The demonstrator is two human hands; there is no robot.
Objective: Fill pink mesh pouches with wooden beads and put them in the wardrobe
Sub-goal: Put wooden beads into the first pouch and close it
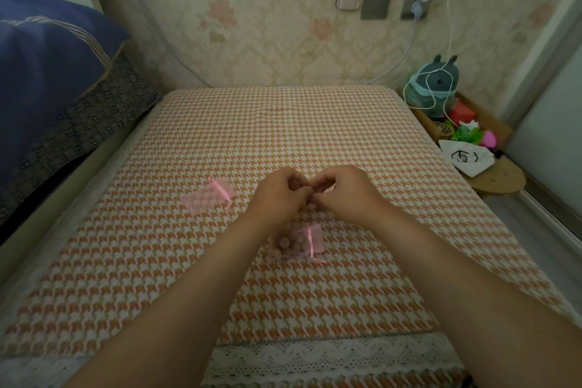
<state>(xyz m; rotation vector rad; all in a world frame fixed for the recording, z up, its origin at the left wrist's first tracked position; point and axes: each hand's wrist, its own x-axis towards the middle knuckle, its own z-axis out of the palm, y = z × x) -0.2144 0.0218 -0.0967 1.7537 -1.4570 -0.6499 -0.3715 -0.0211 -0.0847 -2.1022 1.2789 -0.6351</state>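
One pink mesh pouch (307,241) stuffed with wooden beads (288,244) lies on the checked cloth surface (315,135) between the forearms, and a second, flat pouch (209,195) sits off to its left. The left hand (277,195) and right hand (346,190) meet fingertip to fingertip just past the full one, fingers curled in, but I can't tell if either grip is clamped on anything. The only marking around is an ink sketch on a white bag (466,159) at the right edge.
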